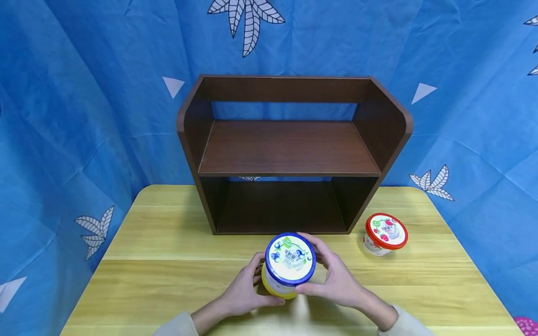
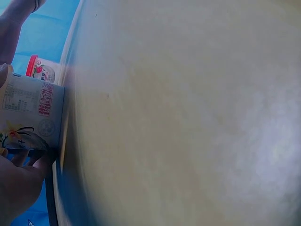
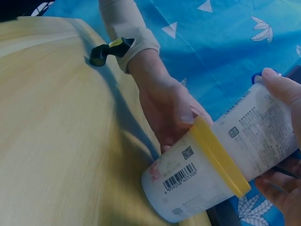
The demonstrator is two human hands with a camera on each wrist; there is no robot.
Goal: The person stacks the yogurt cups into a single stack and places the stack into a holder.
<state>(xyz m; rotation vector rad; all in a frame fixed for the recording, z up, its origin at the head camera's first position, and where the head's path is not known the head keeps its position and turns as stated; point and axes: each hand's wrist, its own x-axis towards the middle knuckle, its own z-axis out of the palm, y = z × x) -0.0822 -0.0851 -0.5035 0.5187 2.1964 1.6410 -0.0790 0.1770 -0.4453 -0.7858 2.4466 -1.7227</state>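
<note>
A blue-lidded tub (image 1: 291,258), with blueberries printed on its lid, stands on top of a yellow-lidded tub (image 3: 181,181). Curled round the blue-lidded one is my right hand (image 1: 339,281), its thumb at the near side and fingers at the far side. My left hand (image 1: 243,290) grips the lower, yellow-lidded tub from the left. The head view hides most of that lower tub under the upper one. In the left wrist view, a vanilla flower and printed text show on its white side.
A dark brown two-tier shelf (image 1: 290,149) stands at the back of the wooden table (image 1: 159,275). To its right sits a red-lidded tub (image 1: 385,232) with a strawberry pattern. A blue patterned cloth (image 1: 105,70) hangs behind the table.
</note>
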